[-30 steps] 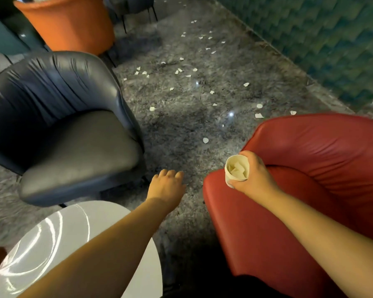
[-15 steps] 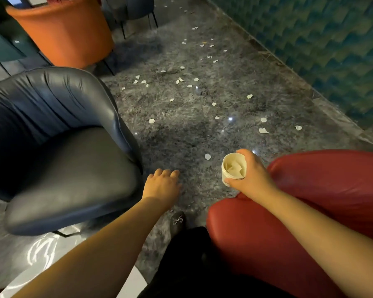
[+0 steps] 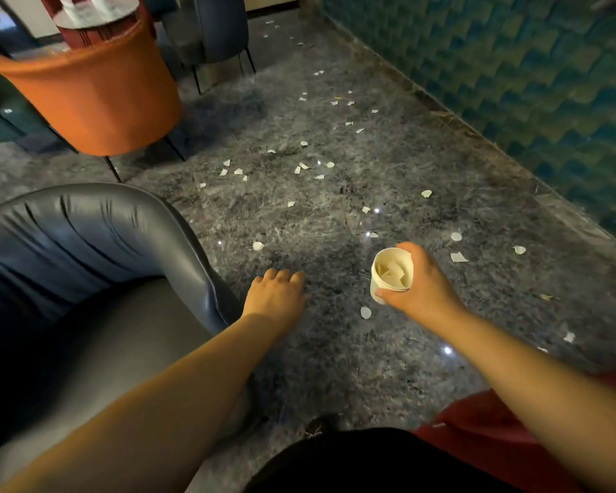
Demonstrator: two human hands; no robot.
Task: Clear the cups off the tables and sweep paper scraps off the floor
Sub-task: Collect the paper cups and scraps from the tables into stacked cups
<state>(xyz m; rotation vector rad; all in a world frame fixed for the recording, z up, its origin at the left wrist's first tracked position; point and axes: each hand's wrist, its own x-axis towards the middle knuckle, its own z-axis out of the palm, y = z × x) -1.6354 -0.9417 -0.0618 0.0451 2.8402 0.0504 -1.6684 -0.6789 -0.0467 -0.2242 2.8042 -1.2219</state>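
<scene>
A person's right hand [image 3: 420,291] grips a stack of pale paper cups [image 3: 392,274] by the side, held out over the dark marbled floor [image 3: 335,368] between a grey armchair [image 3: 96,279] on the left and the edge of a red seat [image 3: 484,432] at the near right. The left hand [image 3: 276,297] hangs relaxed beside the armchair, fingers loose, holding nothing.

The topmost cup carries what look like torn paper pieces, though the dim light makes that uncertain. Tipped as it is towards the camera, the stack could spill them back onto the floor if the wrist rolls further, and a one-sided hold on nested cups could let the lower ones slide free.

Paper scraps [image 3: 299,169] lie scattered across the floor from near the hands to the far end along the green wall [image 3: 512,65]; walking through could spread them under the chairs. On the small round table [image 3: 96,14] at far left, behind an orange chair [image 3: 93,90], pale items stand that may be more cups.
</scene>
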